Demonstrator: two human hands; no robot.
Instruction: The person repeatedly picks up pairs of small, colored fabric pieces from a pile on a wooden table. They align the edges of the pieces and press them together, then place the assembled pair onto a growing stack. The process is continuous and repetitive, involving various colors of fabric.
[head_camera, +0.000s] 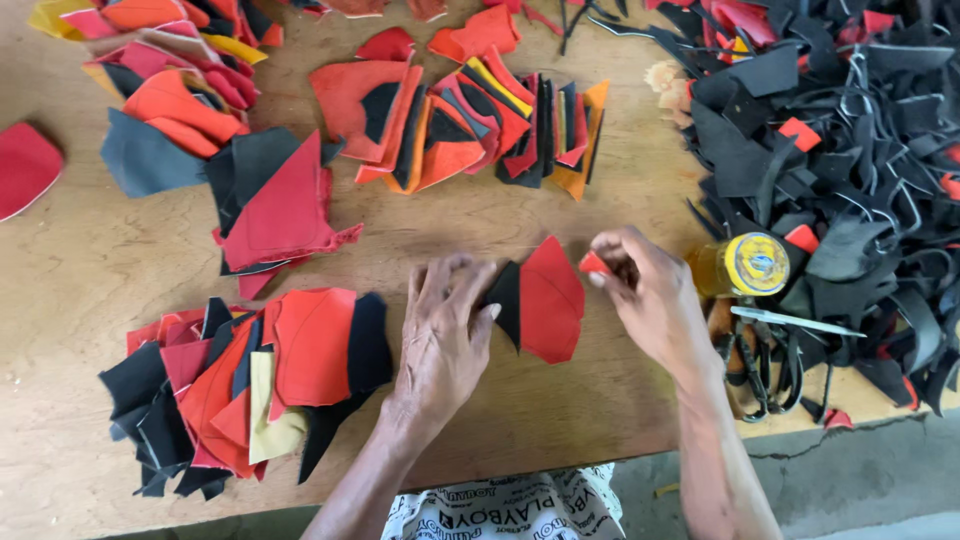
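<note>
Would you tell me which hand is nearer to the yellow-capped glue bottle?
Right. The right hand sits just left of the glue bottle, almost touching; the left hand lies farther left, pressing the red and black piece.

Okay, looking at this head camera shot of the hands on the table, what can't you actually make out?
- Head view: what lies under the left hand; the palm covers the black piece beside the red piece.
- The small red scrap in the right hand: fingers hide most of it.
- The scissors: handles tangled in black scraps.
- The red shape at the left: cut off by the frame edge.
</note>
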